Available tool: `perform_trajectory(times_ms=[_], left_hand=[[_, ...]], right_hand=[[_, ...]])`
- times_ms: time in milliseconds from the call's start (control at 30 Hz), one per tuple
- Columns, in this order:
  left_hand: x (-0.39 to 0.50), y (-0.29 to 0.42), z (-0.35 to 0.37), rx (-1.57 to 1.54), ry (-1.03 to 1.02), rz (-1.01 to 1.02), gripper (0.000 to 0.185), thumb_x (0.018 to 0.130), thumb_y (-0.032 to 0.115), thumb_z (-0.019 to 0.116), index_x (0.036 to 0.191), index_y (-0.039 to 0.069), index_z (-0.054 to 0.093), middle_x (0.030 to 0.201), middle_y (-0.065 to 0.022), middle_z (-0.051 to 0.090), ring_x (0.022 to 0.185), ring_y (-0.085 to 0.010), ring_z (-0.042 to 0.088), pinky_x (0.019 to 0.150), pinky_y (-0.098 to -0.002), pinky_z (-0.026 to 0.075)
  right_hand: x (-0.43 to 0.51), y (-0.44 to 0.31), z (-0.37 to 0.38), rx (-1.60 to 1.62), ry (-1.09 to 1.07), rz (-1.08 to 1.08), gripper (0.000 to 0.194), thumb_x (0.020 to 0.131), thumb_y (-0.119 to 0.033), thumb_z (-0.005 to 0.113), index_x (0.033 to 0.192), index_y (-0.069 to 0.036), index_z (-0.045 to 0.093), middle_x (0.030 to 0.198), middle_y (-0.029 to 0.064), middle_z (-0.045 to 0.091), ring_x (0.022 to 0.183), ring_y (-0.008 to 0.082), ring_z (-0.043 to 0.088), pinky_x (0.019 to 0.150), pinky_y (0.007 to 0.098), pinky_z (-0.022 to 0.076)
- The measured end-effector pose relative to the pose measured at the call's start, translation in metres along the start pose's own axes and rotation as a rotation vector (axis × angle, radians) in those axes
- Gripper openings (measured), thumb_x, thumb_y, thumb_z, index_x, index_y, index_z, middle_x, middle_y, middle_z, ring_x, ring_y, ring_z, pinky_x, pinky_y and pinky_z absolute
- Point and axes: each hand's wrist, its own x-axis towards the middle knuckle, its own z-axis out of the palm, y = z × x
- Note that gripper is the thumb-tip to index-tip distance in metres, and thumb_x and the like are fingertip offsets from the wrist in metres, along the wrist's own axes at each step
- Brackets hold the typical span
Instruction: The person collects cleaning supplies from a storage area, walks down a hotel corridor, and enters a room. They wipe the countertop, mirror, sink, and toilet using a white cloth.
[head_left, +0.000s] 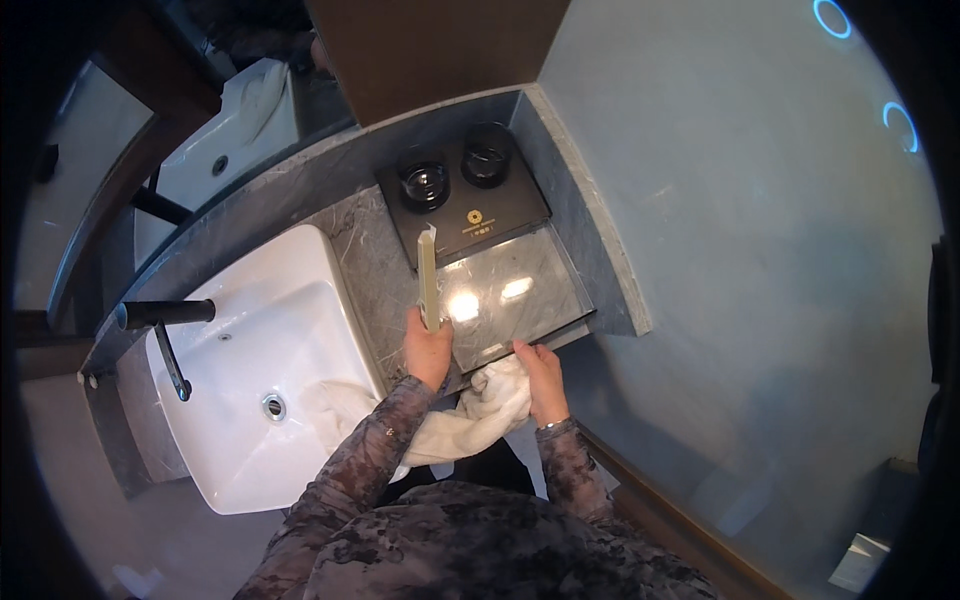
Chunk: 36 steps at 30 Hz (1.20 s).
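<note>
My left hand (428, 351) grips the lower end of a narrow cream-coloured carton (427, 281), which points away from me over the stone counter (360, 251). A torn or lifted flap shows at its far end. A bunched white towel (491, 405) is in my right hand (541, 379), its loose end hanging towards my left forearm. My right thumb and fingertips are at the near edge of a glossy grey rectangular tray or panel (517, 289), which mirrors the ceiling lights. Whether they touch that edge is hard to tell.
Behind the glossy surface, two drinking glasses (424, 186) stand on a black tray or box (480, 217) with gold writing. At left is a white washbasin (300, 322) with a black faucet (169, 313). A raised stone ledge (592, 217) borders the right wall; a mirror (247, 112) hangs behind the basin.
</note>
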Motion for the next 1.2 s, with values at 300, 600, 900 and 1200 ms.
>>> perform_trajectory(times_ms=[300,600,900,1200], left_hand=[[0.007,-0.001,-0.007,-0.023,0.045,0.056,0.035,0.085,0.016,0.069,0.111,0.000,0.053,0.091,-0.0233,0.065,0.086,-0.0393,0.065,0.077,-0.0432,0.051],[0.015,0.016,0.001,-0.062,0.150,0.038,0.035,0.087,0.017,0.067,0.113,-0.001,0.052,0.092,-0.0232,0.064,0.084,-0.0386,0.063,0.077,-0.0441,0.050],[-0.024,0.034,-0.067,-1.013,-0.289,-0.273,0.026,0.092,0.005,0.049,0.118,-0.001,0.051,0.066,-0.0021,0.046,0.057,-0.0141,0.047,0.052,-0.0280,0.039],[-0.032,0.029,-0.097,-1.397,-0.439,-0.181,0.041,0.102,0.019,0.051,0.138,0.001,0.044,0.122,-0.0171,0.062,0.116,-0.0262,0.060,0.099,-0.0385,0.051]], right_hand=[[0.000,0.005,0.006,-0.227,0.059,-0.054,0.035,0.090,-0.029,0.072,0.090,0.005,0.063,0.085,0.0073,0.065,0.075,0.0122,0.059,0.067,0.0288,0.0482],[0.045,-0.018,0.015,-0.254,-0.122,-0.071,0.033,0.094,-0.033,0.069,0.098,-0.001,0.063,0.092,0.0052,0.064,0.080,0.0136,0.060,0.071,0.0294,0.0506],[0.012,-0.016,0.070,-0.829,0.194,-0.706,0.027,0.096,-0.020,0.063,0.114,0.001,0.060,0.117,0.0135,0.058,0.111,0.0263,0.055,0.098,0.0372,0.0423],[-0.042,-0.040,0.144,-1.064,-0.430,-1.109,0.040,0.079,-0.019,0.078,0.116,-0.009,0.067,0.138,0.0161,0.047,0.133,0.0394,0.039,0.109,0.0476,0.0323]])
